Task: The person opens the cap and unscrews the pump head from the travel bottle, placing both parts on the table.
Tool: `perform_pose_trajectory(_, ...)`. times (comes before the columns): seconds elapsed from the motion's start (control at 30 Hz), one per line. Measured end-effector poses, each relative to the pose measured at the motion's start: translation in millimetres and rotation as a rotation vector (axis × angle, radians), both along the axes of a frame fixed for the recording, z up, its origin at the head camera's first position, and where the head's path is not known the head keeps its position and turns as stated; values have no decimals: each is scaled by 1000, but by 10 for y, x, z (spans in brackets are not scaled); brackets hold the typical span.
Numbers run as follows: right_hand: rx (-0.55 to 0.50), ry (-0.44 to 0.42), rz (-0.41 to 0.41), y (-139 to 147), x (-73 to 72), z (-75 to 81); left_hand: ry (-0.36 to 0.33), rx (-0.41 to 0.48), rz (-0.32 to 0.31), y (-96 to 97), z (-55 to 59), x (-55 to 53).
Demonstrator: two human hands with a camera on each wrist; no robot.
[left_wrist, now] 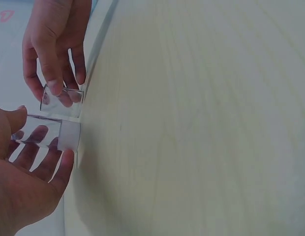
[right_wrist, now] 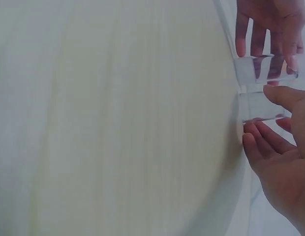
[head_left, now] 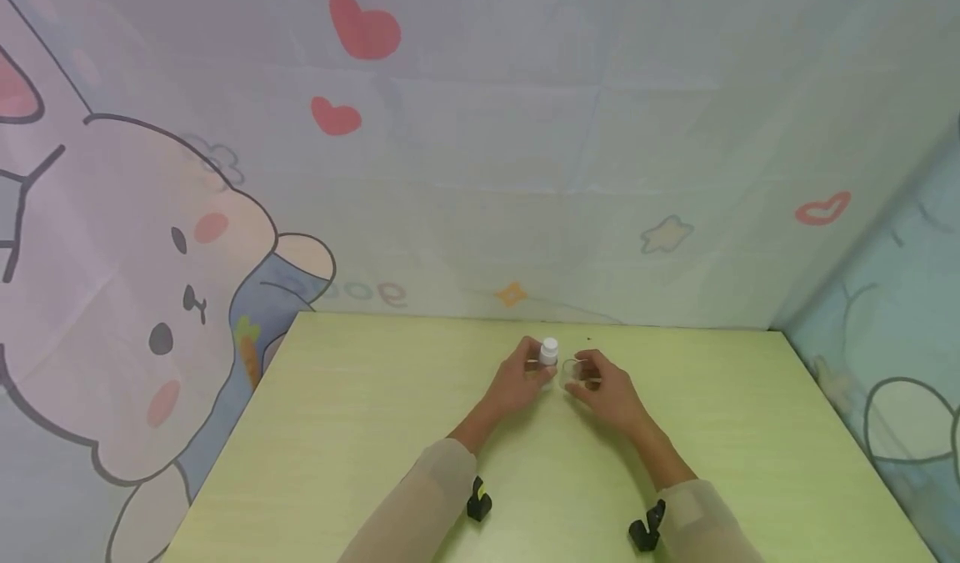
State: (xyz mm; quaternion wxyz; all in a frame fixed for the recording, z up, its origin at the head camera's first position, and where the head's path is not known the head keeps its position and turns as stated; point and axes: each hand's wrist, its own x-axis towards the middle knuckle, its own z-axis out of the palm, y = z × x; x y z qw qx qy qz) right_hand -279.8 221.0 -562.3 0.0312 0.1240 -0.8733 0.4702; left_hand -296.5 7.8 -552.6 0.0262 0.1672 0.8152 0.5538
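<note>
Near the far edge of the table, my left hand [head_left: 516, 384] grips a small container [head_left: 549, 353], its thumb nearer me and its fingers round the far side. White shows at the container's top in the head view; the left wrist view shows a clear body with a white end [left_wrist: 69, 135]. Close beside it on the right, my right hand [head_left: 611, 394] holds a small clear glass cup [head_left: 572, 369] between thumb and fingertips. The cup [right_wrist: 263, 105] is see-through, and a narrow gap parts it from the container.
The pale yellow-green table [head_left: 360, 429] meets a printed cloth wall [head_left: 465, 238] just beyond both hands. Another cloth side [head_left: 900, 363] stands at the right. Black devices [head_left: 478, 500] sit at the wrists. A tiny dark speck [head_left: 588, 339] lies near the back edge.
</note>
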Motion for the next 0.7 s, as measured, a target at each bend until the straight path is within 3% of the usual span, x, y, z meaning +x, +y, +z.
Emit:
perform_pose_trajectory(0.3,16,73,4,32,-36,124,-24,8,-9,-7,0,-7)
perform_pose_trajectory(0.7,-110,143,-16,-140,-53,403,-33,6,-24,-24,7,13)
